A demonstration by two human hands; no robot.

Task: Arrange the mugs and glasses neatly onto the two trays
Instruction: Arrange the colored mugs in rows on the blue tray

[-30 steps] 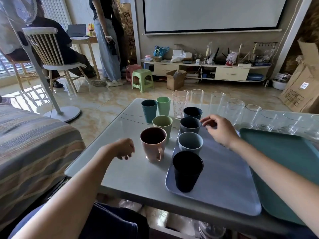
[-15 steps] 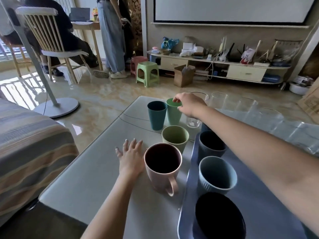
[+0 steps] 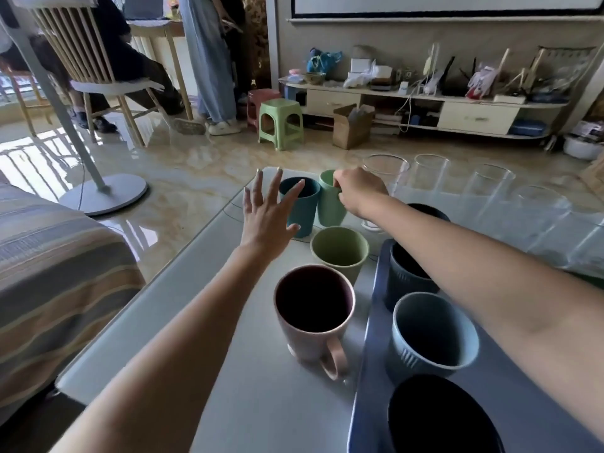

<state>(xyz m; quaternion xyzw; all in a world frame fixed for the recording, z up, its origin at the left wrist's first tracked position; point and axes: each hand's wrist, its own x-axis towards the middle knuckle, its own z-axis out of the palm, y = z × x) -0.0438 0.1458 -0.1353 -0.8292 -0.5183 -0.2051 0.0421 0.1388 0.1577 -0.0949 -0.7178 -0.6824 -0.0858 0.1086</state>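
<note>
Right hand (image 3: 356, 191) pinches green cup (image 3: 330, 204) rim, 12 o'clock; left hand (image 3: 266, 212) spread, nearing teal cup (image 3: 302, 210), 11 o'clock.

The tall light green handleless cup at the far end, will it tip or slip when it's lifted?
The tall light green handleless cup looks narrow-based, so a sideways nudge could tip it. Its matte, plastic-looking wall probably means light and grippy. The right hand pinches its rim, so it may swing.

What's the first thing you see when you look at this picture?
Two bare arms reach over the table: the right hand grips the light green cup at the far end, the left hand spreads open by the teal cup. Nearer, a pink mug stands beside the blue tray.
</note>
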